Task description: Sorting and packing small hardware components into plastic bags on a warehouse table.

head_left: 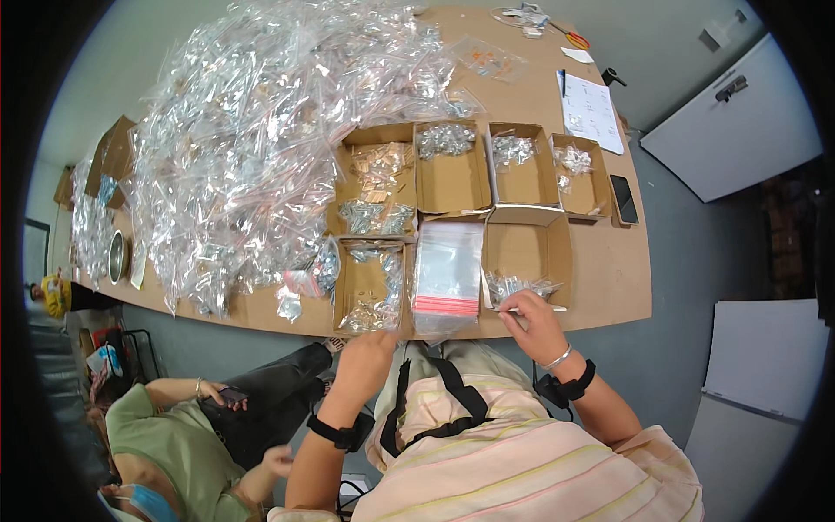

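Observation:
My left hand is closed at the table's front edge, just below a cardboard box of small metal parts. Whatever its fingers hold is hidden. At the front of another box is my right hand, thumb and forefinger apart beside a heap of metal screws or pins. I see nothing held there. Between these boxes lies a stack of clear zip bags with red seal strips, their sealing ends toward me.
A great heap of filled clear bags covers the table's left side. Behind the front boxes, a box of copper-coloured pieces stands beside several more parts boxes. A phone and a written sheet lie right. A co-worker sits at left.

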Demonstrator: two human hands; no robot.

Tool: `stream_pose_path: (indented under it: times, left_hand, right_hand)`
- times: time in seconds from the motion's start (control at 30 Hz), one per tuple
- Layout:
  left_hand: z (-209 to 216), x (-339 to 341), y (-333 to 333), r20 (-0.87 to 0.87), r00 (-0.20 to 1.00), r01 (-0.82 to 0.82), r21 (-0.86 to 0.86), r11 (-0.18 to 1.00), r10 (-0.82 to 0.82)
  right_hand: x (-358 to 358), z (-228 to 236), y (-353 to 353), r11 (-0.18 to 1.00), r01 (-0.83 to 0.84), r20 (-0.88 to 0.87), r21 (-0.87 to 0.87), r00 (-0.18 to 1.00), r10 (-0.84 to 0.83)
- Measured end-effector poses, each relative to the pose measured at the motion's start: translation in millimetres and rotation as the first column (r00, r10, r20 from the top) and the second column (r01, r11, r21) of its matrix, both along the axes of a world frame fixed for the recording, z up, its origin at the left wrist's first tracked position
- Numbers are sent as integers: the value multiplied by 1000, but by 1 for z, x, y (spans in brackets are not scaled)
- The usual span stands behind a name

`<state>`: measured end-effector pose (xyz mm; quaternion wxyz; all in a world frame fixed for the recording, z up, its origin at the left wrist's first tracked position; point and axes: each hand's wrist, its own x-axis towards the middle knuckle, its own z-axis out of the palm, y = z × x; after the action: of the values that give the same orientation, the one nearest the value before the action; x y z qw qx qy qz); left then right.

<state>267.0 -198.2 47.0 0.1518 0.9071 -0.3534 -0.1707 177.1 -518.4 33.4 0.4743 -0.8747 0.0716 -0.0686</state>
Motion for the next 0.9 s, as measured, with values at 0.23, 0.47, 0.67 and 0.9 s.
stream_pose_path:
  times: [0.23,0.47,0.67,0.9]
  left_hand:
    - [-46,-10,-28,-202,979,-4,-154,988,-28]
    - [-63,40,-34,-169,973,129,-171,977,-158]
    - [-52,68,46,-214,932,-293,31,956,292]
    - [-115,91,194,-20,744,-669,-28,743,668]
  right_hand:
    - [5,-99,50,932,-322,-185,-165,939,291]
    - [32,-139,66,715,-438,-440,-545,875,201]
    - [41,-118,82,651,-470,-587,-596,808,46]
    - [78,-48,81,954,-224,-346,-199,927,145]
